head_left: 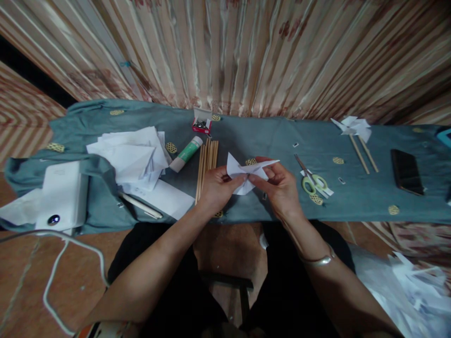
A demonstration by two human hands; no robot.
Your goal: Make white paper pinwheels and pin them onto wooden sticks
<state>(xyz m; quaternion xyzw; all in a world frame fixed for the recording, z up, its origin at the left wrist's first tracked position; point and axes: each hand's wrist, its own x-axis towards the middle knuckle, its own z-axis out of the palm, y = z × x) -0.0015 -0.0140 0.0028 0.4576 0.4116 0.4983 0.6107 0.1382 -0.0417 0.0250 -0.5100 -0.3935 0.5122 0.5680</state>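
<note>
While the fingers of the left hand point(215, 190) and right hand point(283, 188) pinch it from opposite sides, the white paper pinwheel point(246, 169) is held between them above the table point(282, 136), its long axis running roughly from 9 to 3 o'clock. Wooden sticks point(210, 155) lie near 9 o'clock from it, closer to the left hand, aligned nearly 12 to 6. Green-handled scissors point(310, 176) rest at 3 o'clock, beyond the right hand.

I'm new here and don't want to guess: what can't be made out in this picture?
In the head view:
- Left hand, right hand: some fingertips, behind the folded paper.
- Tube: label print, too blurred.
- Red box: exact contents, too small.
- Blue object: full shape, cut off by the right edge.
</note>
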